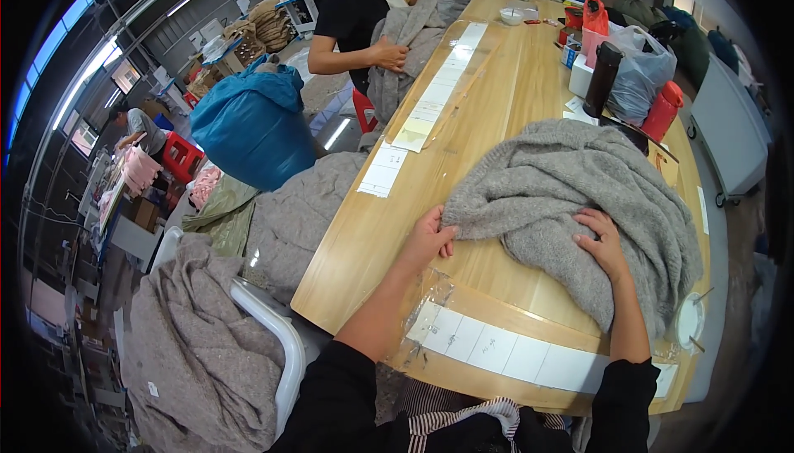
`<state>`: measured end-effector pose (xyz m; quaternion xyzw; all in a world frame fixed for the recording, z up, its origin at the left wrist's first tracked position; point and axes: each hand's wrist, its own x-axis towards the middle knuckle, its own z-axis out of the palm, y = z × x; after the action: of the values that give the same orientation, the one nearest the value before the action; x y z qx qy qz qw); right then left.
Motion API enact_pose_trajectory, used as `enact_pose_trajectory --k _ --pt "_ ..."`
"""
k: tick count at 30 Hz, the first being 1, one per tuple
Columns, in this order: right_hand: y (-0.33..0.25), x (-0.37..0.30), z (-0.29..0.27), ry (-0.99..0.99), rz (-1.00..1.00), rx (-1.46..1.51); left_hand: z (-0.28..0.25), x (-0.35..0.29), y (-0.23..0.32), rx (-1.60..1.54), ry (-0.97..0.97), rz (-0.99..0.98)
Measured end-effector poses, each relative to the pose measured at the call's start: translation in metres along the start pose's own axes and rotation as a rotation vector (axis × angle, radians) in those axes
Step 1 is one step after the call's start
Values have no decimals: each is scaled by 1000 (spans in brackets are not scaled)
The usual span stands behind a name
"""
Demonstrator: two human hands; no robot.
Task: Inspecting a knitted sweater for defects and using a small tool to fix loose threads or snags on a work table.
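A heap of grey knitted fabric [571,180] lies bunched on the right part of the wooden table [389,242]. At its left corner my left hand [428,236] is closed, with the knit's edge pinched between thumb and curled fingers. My right hand [600,242] rests on top of the heap's near side, thumb apart from the fingers, pressing lightly on the folds. The fabric's exact garment shape is hidden by its folds.
Paper strips [513,354] are taped along the table's near edge. Toward the right stand a dark flask [602,79], a red bottle [663,111] and a white bowl [688,321]. More grey knits [198,345] fill a white-framed chair. Across the table a person [356,31] handles grey fabric.
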<state>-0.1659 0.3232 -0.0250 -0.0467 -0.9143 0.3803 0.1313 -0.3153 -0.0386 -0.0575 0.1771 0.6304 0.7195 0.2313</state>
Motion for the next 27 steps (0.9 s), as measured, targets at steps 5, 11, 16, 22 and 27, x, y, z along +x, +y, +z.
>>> enact_pose_trajectory --k 5,11,16,22,27 --pt "-18 7 -8 -72 -3 -7 3 -4 9 -9 -15 -27" --pt "-71 -26 6 -92 -128 -233 3 -30 52 -267 -17 -143" --pt "-109 -56 10 -46 -67 -325 -6 -54 91 -557 -14 -154" --pt "-175 -71 37 298 -485 -257 31 -87 108 -488 -124 -199" --pt "-162 -48 52 187 -488 -284 45 -98 127 -546 -140 -204"
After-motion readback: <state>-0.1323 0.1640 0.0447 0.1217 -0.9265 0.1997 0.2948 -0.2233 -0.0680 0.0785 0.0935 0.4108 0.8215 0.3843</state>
